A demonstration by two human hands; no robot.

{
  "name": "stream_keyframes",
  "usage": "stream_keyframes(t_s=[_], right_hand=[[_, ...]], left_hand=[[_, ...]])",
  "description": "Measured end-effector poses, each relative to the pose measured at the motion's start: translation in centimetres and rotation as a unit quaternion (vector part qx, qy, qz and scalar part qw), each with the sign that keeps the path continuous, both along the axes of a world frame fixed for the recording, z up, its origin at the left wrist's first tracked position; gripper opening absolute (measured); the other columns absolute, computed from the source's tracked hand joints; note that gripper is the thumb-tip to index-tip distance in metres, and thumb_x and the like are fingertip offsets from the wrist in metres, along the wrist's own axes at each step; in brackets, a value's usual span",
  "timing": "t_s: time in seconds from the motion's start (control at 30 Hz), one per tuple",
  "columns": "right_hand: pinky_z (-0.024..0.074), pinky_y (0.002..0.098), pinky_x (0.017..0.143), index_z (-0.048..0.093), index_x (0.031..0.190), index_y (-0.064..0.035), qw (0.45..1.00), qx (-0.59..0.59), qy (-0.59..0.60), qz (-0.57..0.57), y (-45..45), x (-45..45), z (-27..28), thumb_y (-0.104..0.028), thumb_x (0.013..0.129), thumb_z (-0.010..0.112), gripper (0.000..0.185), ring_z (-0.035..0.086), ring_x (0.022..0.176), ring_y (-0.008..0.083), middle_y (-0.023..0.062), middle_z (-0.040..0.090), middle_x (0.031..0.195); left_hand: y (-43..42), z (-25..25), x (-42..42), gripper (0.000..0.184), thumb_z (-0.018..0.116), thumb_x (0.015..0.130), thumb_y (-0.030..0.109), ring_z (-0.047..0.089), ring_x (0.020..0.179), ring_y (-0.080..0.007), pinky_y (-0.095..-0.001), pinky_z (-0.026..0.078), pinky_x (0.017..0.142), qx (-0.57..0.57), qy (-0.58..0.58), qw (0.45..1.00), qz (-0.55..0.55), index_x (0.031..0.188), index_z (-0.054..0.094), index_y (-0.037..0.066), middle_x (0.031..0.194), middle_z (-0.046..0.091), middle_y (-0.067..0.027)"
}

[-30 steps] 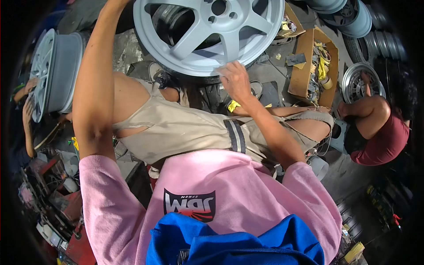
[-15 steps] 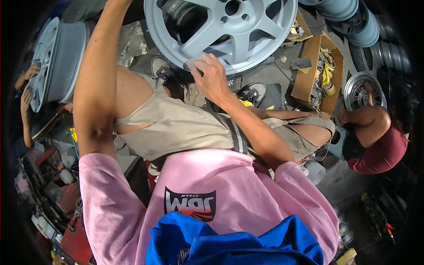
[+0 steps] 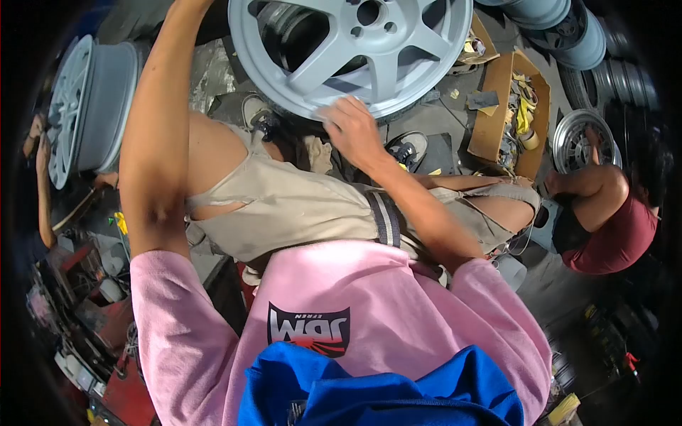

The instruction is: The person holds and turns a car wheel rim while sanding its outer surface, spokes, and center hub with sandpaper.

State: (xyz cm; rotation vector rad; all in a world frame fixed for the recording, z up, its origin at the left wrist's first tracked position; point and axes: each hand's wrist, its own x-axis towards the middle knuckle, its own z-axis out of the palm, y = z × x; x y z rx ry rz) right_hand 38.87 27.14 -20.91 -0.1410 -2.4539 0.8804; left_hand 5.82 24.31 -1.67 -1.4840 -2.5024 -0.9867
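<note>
A matte grey multi-spoke wheel rim [image 3: 387, 74] stands in front of me at the top of the view, its upper part cut off. My right hand [image 3: 353, 133] is at the lower edge of the rim, fingers bent and slightly smeared by motion. Under the fingertips is a small grey piece that looks like sandpaper [image 3: 325, 113], pressed against the lip. My left arm [image 3: 158, 135] reaches up past the rim's left side, and its hand is beyond the top edge of the frame.
A cardboard box [image 3: 491, 113] with scraps and yellow strips stands right of the rim. Stacked rims [image 3: 561, 35] are at the upper right. A person in a red shirt [image 3: 618, 238] handles a silver rim [image 3: 584, 138]. At left, other hands touch another grey rim [image 3: 106, 106].
My right hand has moved a little right and down along the rim's lower lip. The rim sits slightly further left in view.
</note>
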Motion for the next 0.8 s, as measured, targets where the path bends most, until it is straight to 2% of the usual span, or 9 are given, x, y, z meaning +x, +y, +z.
stream_keyframes(t_s=[0.07, 0.13, 0.23, 0.3, 0.37, 0.5, 0.57, 0.6, 0.8], right_hand=[[0.0496, 0.0426, 0.085, 0.076, 0.103, -0.0047, 0.999, 0.048, -0.019, -0.009, 2.6, 3.5, -2.1, -0.002, 0.076, 0.073, 0.027, 0.062, 0.095, 0.0293, 0.0082, 0.065, 0.095], [0.0489, 0.0407, 0.084, 0.076, 0.106, -0.0059, 0.992, 0.108, -0.056, -0.014, 3.7, 5.1, -1.2, -0.006, 0.079, 0.072, 0.028, 0.062, 0.096, 0.0261, 0.0055, 0.064, 0.096], [0.0484, 0.0400, 0.084, 0.075, 0.107, -0.0062, 0.995, 0.100, -0.012, -0.002, 1.2, 2.9, -2.0, -0.006, 0.079, 0.072, 0.029, 0.061, 0.097, 0.0259, 0.0051, 0.064, 0.097], [0.0476, 0.0409, 0.084, 0.075, 0.111, -0.0078, 0.998, 0.056, 0.039, 0.006, -0.8, -0.1, -0.7, -0.003, 0.076, 0.077, 0.035, 0.062, 0.096, 0.0266, 0.0041, 0.067, 0.101], [0.0485, 0.0410, 0.084, 0.075, 0.112, -0.0078, 0.998, 0.038, 0.048, -0.003, -1.9, -1.2, 1.0, -0.002, 0.076, 0.077, 0.037, 0.062, 0.098, 0.0268, 0.0041, 0.068, 0.103], [0.0494, 0.0413, 0.086, 0.076, 0.111, -0.0071, 0.999, 0.030, 0.008, -0.020, 1.5, 2.8, -1.5, 0.001, 0.076, 0.075, 0.036, 0.063, 0.099, 0.0275, 0.0055, 0.069, 0.105], [0.0503, 0.0416, 0.086, 0.077, 0.106, -0.0062, 0.994, 0.037, -0.060, -0.080, 2.4, 4.6, -1.9, 0.003, 0.076, 0.074, 0.032, 0.064, 0.099, 0.0281, 0.0061, 0.070, 0.102], [0.0508, 0.0411, 0.086, 0.077, 0.103, -0.0057, 0.996, 0.022, -0.039, -0.083, 2.1, 4.0, -1.7, 0.003, 0.077, 0.074, 0.027, 0.064, 0.098, 0.0288, 0.0056, 0.071, 0.100], [0.0494, 0.0424, 0.086, 0.076, 0.103, -0.0075, 0.999, -0.022, 0.017, -0.042, -2.1, -3.1, 1.2, -0.003, 0.076, 0.076, 0.027, 0.062, 0.095, 0.0278, 0.0053, 0.066, 0.093]], left_hand=[[0.1, -0.1, -0.3, 0.040, 0.071, 0.096, 0.037, 0.058, 0.061, -0.0164, -0.0379, 0.049, 0.063, 0.013, 0.001, 1.000, -0.010, 0.088, 0.074, -0.002, 0.067, 0.067, -0.0130], [0.0, -0.1, -0.5, 0.039, 0.071, 0.097, 0.036, 0.058, 0.062, -0.0162, -0.0384, 0.049, 0.063, -0.005, 0.017, 1.000, -0.006, 0.088, 0.074, -0.002, 0.067, 0.067, -0.0135], [0.2, -0.5, -1.2, 0.039, 0.071, 0.097, 0.035, 0.058, 0.062, -0.0161, -0.0387, 0.049, 0.063, 0.005, 0.031, 0.999, -0.006, 0.089, 0.073, -0.003, 0.067, 0.067, -0.0141], [0.3, -0.5, -1.0, 0.039, 0.071, 0.097, 0.035, 0.058, 0.062, -0.0161, -0.0387, 0.049, 0.063, 0.000, 0.032, 0.999, 0.003, 0.089, 0.073, -0.003, 0.068, 0.068, -0.0142], [0.2, -0.9, -1.7, 0.039, 0.071, 0.096, 0.035, 0.058, 0.063, -0.0161, -0.0386, 0.049, 0.063, -0.001, 0.033, 0.999, 0.011, 0.089, 0.073, -0.004, 0.068, 0.068, -0.0144], [0.0, -0.6, -1.8, 0.037, 0.071, 0.096, 0.033, 0.059, 0.064, -0.0155, -0.0377, 0.049, 0.063, 0.016, 0.031, 0.999, -0.002, 0.091, 0.073, -0.004, 0.069, 0.069, -0.0141], [-0.3, -1.1, -1.8, 0.037, 0.070, 0.096, 0.033, 0.059, 0.064, -0.0153, -0.0374, 0.050, 0.064, 0.015, 0.017, 1.000, -0.003, 0.092, 0.073, -0.004, 0.070, 0.069, -0.0139], [-0.1, -0.9, -2.1, 0.037, 0.070, 0.096, 0.033, 0.059, 0.064, -0.0152, -0.0372, 0.050, 0.064, 0.008, 0.022, 1.000, 0.002, 0.092, 0.073, -0.004, 0.070, 0.069, -0.0137], [-0.1, -0.5, -1.8, 0.037, 0.070, 0.096, 0.033, 0.059, 0.063, -0.0149, -0.0369, 0.049, 0.062, -0.019, 0.026, 0.999, 0.024, 0.091, 0.073, -0.004, 0.068, 0.068, -0.0122]])
